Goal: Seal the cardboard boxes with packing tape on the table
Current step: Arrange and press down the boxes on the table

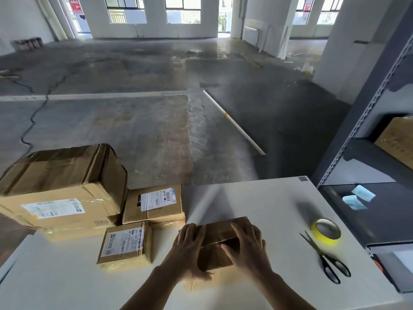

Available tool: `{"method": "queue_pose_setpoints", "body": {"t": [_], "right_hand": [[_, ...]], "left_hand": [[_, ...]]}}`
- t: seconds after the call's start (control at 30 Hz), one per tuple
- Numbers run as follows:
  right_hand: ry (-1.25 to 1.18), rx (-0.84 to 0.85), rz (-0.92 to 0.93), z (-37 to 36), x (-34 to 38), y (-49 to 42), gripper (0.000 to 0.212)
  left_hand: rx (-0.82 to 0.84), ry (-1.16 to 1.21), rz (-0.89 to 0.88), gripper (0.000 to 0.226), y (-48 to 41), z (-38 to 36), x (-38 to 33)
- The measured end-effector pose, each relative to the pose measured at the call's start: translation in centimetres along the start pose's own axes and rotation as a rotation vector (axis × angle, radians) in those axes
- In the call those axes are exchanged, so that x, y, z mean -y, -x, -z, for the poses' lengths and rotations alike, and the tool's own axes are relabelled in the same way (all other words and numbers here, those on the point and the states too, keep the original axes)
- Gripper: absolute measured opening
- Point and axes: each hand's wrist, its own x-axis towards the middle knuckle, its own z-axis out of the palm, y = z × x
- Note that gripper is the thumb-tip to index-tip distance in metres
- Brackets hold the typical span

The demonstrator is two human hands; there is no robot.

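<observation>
Currently left hand (pixel 190 249) and right hand (pixel 245 245) press flat-fingered on the closed small box (pixel 213 257); contents hidden.

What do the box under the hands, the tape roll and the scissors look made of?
Box: matt brown cardboard, flap seam showing. Tape roll: yellow, smooth, probably plastic film or paper. Scissors: thin, metallic-looking blades; black handles, likely plastic.
</observation>
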Motion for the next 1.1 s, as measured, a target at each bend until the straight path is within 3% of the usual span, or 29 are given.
{"method": "queue_pose_setpoints", "body": {"t": [0.17, 0.3, 0.43, 0.5, 0.6, 0.67, 1.1], "right_hand": [[-0.009, -0.002, 0.037, 0.4, -0.7, -0.7, 0.070], [-0.055, -0.035, 0.080, 0.5, -1.5, -1.3, 0.063], [-0.099, -0.044, 0.086, 0.8, -2.4, -1.8, 0.063], [-0.175, -0.007, 0.079, 0.8, -2.8, -1.9, 0.071], [-0.304, 0.086, 0.036, 0.7, -3.3, -2.2, 0.091], [-0.361, 0.109, 0.007, 0.6, -3.6, -2.5, 0.100], [-0.417, 0.151, 0.009, 0.1, -4.8, -3.6, 0.091]], "left_hand": [[0.126, 0.042, 0.045, 0.148, -0.6, 0.4, 0.1], [-0.016, 0.092, 0.078, 0.116, -0.8, 0.4, -0.3], [-0.125, 0.059, 0.092, 0.118, -1.4, 0.2, -0.6], [-0.153, 0.052, 0.078, 0.116, -1.8, 0.1, -0.7], [-0.211, 0.036, 0.026, 0.080, -2.1, -0.1, -0.9], [-0.267, 0.036, 0.002, 0.069, -2.2, -0.2, -1.1], [-0.322, -0.062, -0.122, 0.066, -2.2, -0.5, 0.2]]}}
